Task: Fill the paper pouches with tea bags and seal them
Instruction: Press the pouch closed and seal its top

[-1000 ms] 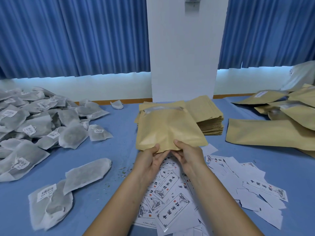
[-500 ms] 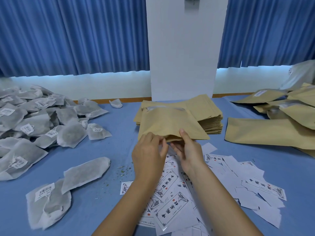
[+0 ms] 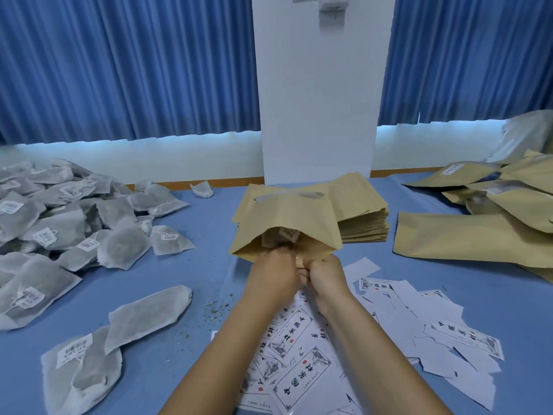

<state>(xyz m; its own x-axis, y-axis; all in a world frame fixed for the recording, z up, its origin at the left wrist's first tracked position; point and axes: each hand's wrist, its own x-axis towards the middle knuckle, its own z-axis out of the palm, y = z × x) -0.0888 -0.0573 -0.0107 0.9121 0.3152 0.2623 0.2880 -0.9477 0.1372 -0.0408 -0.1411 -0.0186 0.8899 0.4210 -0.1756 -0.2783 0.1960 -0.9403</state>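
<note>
A brown paper pouch (image 3: 287, 217) lies in the middle of the blue table with its mouth toward me, spread open. Tea bags (image 3: 282, 236) show inside the mouth. My left hand (image 3: 273, 272) and my right hand (image 3: 324, 277) sit side by side at the near lip, each pinching its edge. A heap of grey tea bags (image 3: 59, 229) covers the left of the table. Two more tea bags (image 3: 146, 314) lie loose at the near left.
A stack of empty brown pouches (image 3: 363, 215) stands behind the held one. Filled pouches (image 3: 484, 211) pile up at the right. Printed white labels (image 3: 302, 363) are scattered under my forearms and to the right. A white pillar (image 3: 317, 115) rises behind the table.
The pouch mouth was shut between my fingers a second ago; now it gapes open and tea bags show inside. Both hands have curled tighter onto the near lip.
</note>
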